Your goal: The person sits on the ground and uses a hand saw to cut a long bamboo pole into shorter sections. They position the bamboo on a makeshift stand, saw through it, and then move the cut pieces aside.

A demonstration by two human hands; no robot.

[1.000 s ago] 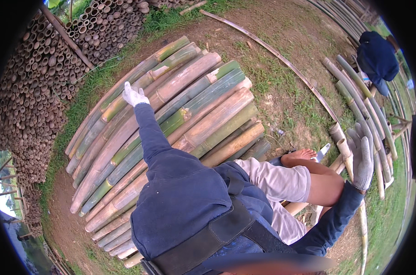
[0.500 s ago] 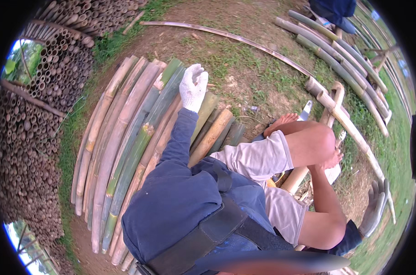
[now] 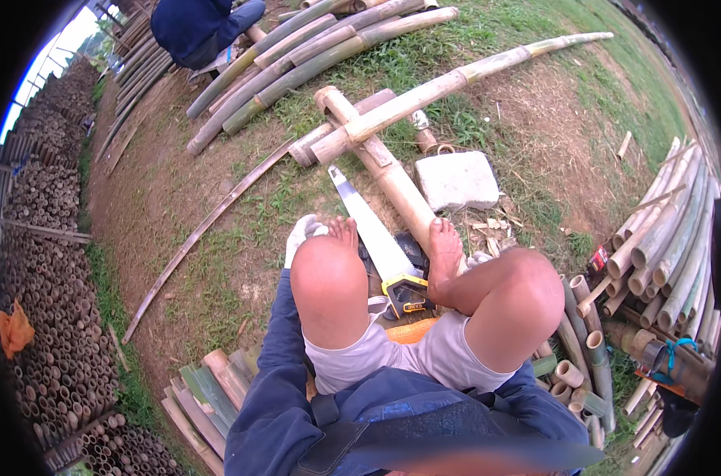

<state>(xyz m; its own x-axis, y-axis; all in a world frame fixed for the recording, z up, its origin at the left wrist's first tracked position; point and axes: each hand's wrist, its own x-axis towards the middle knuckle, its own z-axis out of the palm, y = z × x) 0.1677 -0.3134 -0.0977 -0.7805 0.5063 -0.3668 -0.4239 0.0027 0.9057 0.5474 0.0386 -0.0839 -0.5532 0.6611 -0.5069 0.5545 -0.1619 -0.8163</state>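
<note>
Yellow and black at the handle, a handsaw (image 3: 370, 220) lies between the bare feet (image 3: 445, 252), its blade pointing away, just left of a bamboo pole (image 3: 401, 194). It sits between the left hand (image 3: 303, 235) and right hand (image 3: 478, 259), apart from both. White-gloved, the left curls beside the left knee (image 3: 326, 274); the right shows only partly past the right knee (image 3: 527, 289). I cannot tell whether either grips anything.

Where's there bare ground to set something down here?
Thinly grassed dirt lies open left, between the bent strip and bamboo stack; and right, between the block and bamboo pile. Around the feet it is crowded with the saw and pole.
</note>
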